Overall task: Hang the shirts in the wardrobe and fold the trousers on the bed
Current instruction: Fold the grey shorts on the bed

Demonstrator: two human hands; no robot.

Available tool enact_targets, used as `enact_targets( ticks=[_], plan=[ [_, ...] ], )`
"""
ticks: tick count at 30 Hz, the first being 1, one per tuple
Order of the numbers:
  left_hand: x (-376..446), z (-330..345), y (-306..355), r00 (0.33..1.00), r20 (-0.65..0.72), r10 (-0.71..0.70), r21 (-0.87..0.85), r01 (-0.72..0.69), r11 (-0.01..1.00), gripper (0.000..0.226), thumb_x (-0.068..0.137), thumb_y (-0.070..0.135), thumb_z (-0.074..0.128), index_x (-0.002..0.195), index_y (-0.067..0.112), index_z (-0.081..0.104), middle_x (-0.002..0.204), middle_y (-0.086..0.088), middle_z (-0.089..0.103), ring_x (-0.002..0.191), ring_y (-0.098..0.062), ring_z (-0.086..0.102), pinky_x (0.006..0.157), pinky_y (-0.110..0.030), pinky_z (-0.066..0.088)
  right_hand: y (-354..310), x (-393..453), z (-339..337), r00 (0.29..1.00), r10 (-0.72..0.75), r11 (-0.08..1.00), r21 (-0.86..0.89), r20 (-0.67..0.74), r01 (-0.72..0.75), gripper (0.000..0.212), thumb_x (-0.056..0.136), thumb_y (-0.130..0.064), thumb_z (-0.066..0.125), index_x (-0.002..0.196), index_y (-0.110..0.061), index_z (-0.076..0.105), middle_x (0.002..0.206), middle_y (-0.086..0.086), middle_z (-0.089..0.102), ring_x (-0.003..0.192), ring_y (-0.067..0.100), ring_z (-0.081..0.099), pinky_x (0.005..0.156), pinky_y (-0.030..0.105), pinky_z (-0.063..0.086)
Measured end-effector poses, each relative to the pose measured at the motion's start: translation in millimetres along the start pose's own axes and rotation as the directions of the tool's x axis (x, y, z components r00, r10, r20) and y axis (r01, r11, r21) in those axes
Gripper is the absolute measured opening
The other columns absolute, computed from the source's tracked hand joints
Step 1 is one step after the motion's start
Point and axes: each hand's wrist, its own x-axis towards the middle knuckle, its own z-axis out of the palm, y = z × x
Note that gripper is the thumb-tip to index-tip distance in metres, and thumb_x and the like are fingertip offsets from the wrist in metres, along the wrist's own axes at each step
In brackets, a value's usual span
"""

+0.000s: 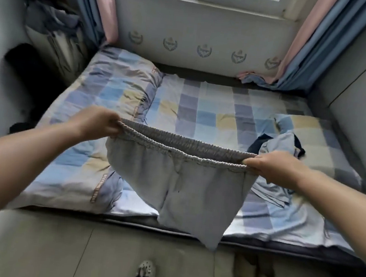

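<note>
**Grey trousers held over the bed**

Grey trousers (195, 184) hang at frame centre above the checked bed (213, 114). My left hand (96, 123) and right hand (273, 167) each pinch one end of the elastic waistband. A crumpled shirt (277, 147) lies centre right.

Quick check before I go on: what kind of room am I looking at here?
Most likely a small bedroom. A bed with a checked sheet fills the middle, a pillow lies at its left end, and curtains frame a window behind it. Both hands hold grey trousers up over the bed's edge.
</note>
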Motion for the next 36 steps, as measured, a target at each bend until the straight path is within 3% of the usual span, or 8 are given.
enact_targets(
  ticks=[5, 9, 15, 19, 22, 27, 32, 36],
  plan=[
    [-55.7, 11.4, 1.0, 0.998, 0.025, -0.062, 0.128, 0.058, 0.99, 0.029, 0.08, 0.038, 0.071, 0.066, 0.02, 0.054, 0.075, -0.009, 0.061, 0.079, -0.031, 0.06, 0.063, -0.034, 0.046, -27.1, -29.9, 10.9, 0.995, -0.06, 0.997, 0.052, -0.078, 0.064, 0.024, 0.093, -0.023, 0.042, 0.108, -0.026, 0.06, 0.111, -0.008, 0.062, 0.084, 0.024, 0.065, 0.056, 0.028, 0.035],
    [-77.5, 19.3, 5.4, 0.995, -0.009, -0.095, 0.163, 0.096, 0.982, 0.031, 0.082, 0.043, 0.068, 0.066, 0.022, 0.051, 0.074, -0.006, 0.057, 0.078, -0.031, 0.06, 0.059, -0.032, 0.043, -38.4, -43.7, 8.8, 0.99, 0.009, 1.0, 0.014, -0.142, -0.007, 0.022, 0.095, -0.028, 0.043, 0.105, -0.025, 0.062, 0.109, -0.009, 0.062, 0.084, 0.023, 0.066, 0.054, 0.026, 0.033],
    [-59.9, 43.5, 9.4, 0.988, 0.071, -0.138, 0.195, 0.122, 0.973, 0.028, 0.084, 0.045, 0.064, 0.07, 0.022, 0.055, 0.088, -0.011, 0.066, 0.085, -0.031, 0.062, 0.06, -0.03, 0.042, -41.4, -30.3, 22.9, 0.998, 0.058, 0.996, -0.068, -0.003, -0.058, 0.026, 0.097, -0.026, 0.035, 0.113, -0.029, 0.055, 0.118, -0.011, 0.056, 0.094, 0.019, 0.063, 0.057, 0.027, 0.035],
    [-13.8, 79.3, 0.2, 0.981, 0.123, -0.151, 0.224, 0.121, 0.967, 0.029, 0.084, 0.049, 0.061, 0.071, 0.024, 0.056, 0.091, -0.007, 0.068, 0.088, -0.029, 0.064, 0.057, -0.028, 0.034, -27.9, 12.2, 50.6, 0.989, 0.112, 0.994, -0.003, 0.093, -0.112, 0.026, 0.096, -0.023, 0.036, 0.113, -0.029, 0.054, 0.12, -0.01, 0.055, 0.099, 0.018, 0.06, 0.06, 0.028, 0.043],
    [35.1, 113.4, -9.9, 0.974, 0.174, -0.145, 0.235, 0.101, 0.967, 0.031, 0.085, 0.05, 0.059, 0.069, 0.025, 0.05, 0.093, -0.007, 0.068, 0.089, -0.029, 0.065, 0.057, -0.027, 0.033, -11.6, 55.0, 82.3, 0.977, 0.143, 0.988, 0.043, 0.16, -0.151, 0.024, 0.095, -0.022, 0.037, 0.113, -0.027, 0.053, 0.121, -0.007, 0.055, 0.098, 0.022, 0.061, 0.06, 0.028, 0.04],
    [138.6, 181.0, -35.6, 0.956, 0.253, -0.148, 0.228, 0.09, 0.969, 0.03, 0.089, 0.047, 0.054, 0.086, 0.02, 0.064, 0.096, -0.01, 0.067, 0.091, -0.031, 0.064, 0.064, -0.03, 0.046, 16.7, 149.5, 144.7, 0.936, 0.252, 0.948, 0.132, 0.246, -0.29, 0.024, 0.092, -0.023, 0.041, 0.116, -0.025, 0.046, 0.123, -0.003, 0.052, 0.1, 0.026, 0.061, 0.06, 0.031, 0.037],
    [242.8, 243.2, -56.1, 0.914, 0.317, -0.254, 0.103, 0.233, 0.967, 0.035, 0.089, 0.045, 0.057, 0.08, 0.013, 0.069, 0.079, -0.014, 0.063, 0.08, -0.033, 0.061, 0.059, -0.03, 0.041, 50.8, 250.8, 212.2, 0.889, 0.307, 0.901, 0.198, 0.34, -0.387, 0.025, 0.092, -0.026, 0.043, 0.115, -0.018, 0.048, 0.122, 0.006, 0.054, 0.104, 0.032, 0.059, 0.074, 0.038, 0.047],
    [307.6, 296.0, -71.6, 0.866, 0.386, -0.318, -0.035, 0.358, 0.933, 0.031, 0.088, 0.038, 0.063, 0.073, 0.012, 0.072, 0.073, -0.016, 0.062, 0.08, -0.035, 0.06, 0.061, -0.032, 0.04, 68.5, 322.3, 263.9, 0.855, 0.356, 0.852, 0.246, 0.377, -0.462, 0.014, 0.091, -0.021, 0.047, 0.103, -0.018, 0.055, 0.114, 0.01, 0.062, 0.101, 0.033, 0.059, 0.066, 0.033, 0.04]
  ],
)
